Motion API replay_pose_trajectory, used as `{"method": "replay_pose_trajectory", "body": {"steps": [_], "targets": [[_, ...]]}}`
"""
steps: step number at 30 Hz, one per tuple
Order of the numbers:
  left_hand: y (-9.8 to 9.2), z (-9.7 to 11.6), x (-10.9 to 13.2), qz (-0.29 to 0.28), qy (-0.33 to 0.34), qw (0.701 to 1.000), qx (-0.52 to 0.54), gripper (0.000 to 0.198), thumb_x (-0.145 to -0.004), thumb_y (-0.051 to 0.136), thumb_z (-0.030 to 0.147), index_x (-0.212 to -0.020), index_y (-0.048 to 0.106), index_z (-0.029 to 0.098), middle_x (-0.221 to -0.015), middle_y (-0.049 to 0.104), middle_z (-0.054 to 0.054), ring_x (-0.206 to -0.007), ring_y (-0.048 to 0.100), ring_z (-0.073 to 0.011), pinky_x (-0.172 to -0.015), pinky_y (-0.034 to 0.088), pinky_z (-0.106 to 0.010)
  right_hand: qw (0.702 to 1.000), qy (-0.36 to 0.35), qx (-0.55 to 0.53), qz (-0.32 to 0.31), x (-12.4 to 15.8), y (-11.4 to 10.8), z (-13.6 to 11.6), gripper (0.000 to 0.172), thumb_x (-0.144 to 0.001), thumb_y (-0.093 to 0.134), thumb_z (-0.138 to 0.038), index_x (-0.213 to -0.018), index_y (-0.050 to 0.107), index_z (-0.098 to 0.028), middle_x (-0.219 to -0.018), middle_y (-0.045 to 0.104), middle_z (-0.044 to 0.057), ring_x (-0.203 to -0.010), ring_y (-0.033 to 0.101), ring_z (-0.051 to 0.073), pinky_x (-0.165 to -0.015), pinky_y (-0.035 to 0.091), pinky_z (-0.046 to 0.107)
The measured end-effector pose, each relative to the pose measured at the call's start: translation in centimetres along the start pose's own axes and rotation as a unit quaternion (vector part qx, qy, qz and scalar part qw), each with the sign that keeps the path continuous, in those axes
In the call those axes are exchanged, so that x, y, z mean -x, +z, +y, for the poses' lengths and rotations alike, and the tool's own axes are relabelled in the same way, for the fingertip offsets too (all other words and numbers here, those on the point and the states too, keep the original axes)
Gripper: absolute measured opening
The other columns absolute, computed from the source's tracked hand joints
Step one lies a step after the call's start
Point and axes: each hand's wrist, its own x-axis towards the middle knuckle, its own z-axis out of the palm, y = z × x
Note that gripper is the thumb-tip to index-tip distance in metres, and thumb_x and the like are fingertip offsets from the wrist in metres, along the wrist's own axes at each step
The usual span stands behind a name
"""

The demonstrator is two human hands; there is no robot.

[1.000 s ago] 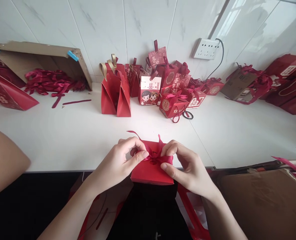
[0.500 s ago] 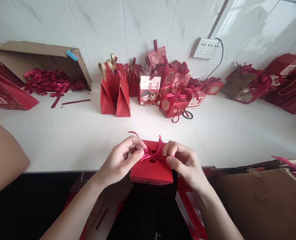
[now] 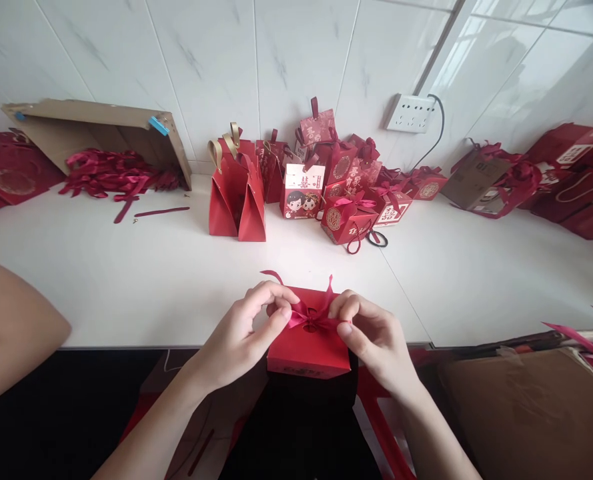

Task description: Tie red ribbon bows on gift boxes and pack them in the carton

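A small red gift box (image 3: 307, 350) rests at the near edge of the white table (image 3: 141, 280), with a dark red ribbon (image 3: 310, 315) tied in a bow on its top. My left hand (image 3: 249, 331) pinches the bow's left loop between thumb and forefinger. My right hand (image 3: 369, 333) pinches the right loop in the same way. Both hands are closed on the ribbon, one on each side of the knot. A loose ribbon tail (image 3: 273, 273) curls up behind my left hand.
Several finished red gift boxes and bags (image 3: 301, 183) crowd the back by the wall. A cardboard box (image 3: 96, 130) with loose ribbons (image 3: 119, 175) lies back left, more red boxes (image 3: 571, 177) back right. Another person's arm (image 3: 11, 327) shows at left. A brown carton (image 3: 531, 407) sits lower right.
Both hands have drawn slightly together and pulled the bow loops snug. The camera view has tilted down a little, so everything sits lower in the picture.
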Motion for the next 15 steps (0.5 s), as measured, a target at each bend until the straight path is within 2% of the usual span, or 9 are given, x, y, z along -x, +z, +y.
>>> {"method": "replay_pose_trajectory", "body": {"steps": [6,9,15], "targets": [[-0.58,0.76,-0.04,0.041,0.049,0.987,-0.147,0.011,-0.09,0.049,0.028,-0.097,0.056,0.024,-0.098,0.056,-0.002,-0.097,0.053,-0.0156,-0.086,0.045,-0.028,0.993,-0.02,0.118,0.011,0.42,0.04,-0.37,0.022,-0.087,0.056,-0.029,-0.068,0.049,-0.02,-0.075,0.054,0.001,-0.074,0.05,0.015,-0.068,0.039,0.028],[-0.5,0.62,-0.06,0.037,0.064,0.98,-0.183,0.011,-0.089,0.05,0.029,-0.098,0.056,0.025,-0.107,0.053,-0.003,-0.11,0.049,-0.0173,-0.094,0.042,-0.03,0.984,-0.017,0.175,0.004,0.65,0.02,-0.43,0.022,-0.089,0.054,-0.029,-0.07,0.05,-0.02,-0.076,0.052,0.001,-0.076,0.049,0.014,-0.07,0.039,0.028],[-0.45,0.59,0.2,0.071,0.068,0.967,-0.234,0.011,-0.09,0.049,0.026,-0.08,0.052,0.022,-0.096,0.051,-0.002,-0.106,0.049,-0.0173,-0.094,0.041,-0.031,0.98,0.001,0.198,-0.013,0.86,0.17,-0.57,0.018,-0.086,0.059,-0.032,-0.075,0.051,-0.021,-0.08,0.049,0.0,-0.078,0.049,0.014,-0.072,0.039,0.028]]}}
